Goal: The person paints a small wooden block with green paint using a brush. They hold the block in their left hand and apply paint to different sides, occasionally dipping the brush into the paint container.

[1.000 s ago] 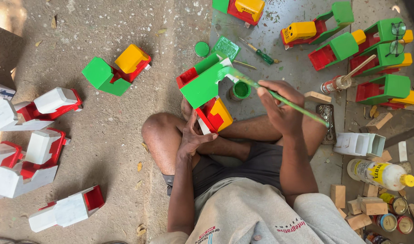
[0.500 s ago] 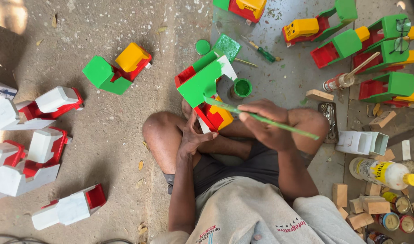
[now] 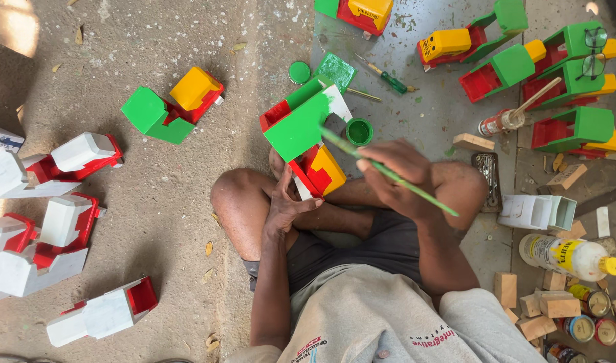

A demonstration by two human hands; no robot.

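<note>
A wooden toy truck, painted green, red and yellow with a white patch, rests on my knee in the middle of the head view. My left hand grips its lower red and yellow end from below. My right hand holds a thin green-stained paintbrush, whose tip touches the truck's green side near the white patch. A small open pot of green paint stands on the floor just right of the truck, with its green lid further back.
Several white and red toy trucks lie at the left, one painted truck behind them, and several painted ones at the back right. Wooden blocks, small tins, a glue bottle and a screwdriver lie at the right.
My right hand has drawn back toward my body and swung the brush, so its tip now sits on the truck's green side. The truck has tilted slightly in my left hand.
</note>
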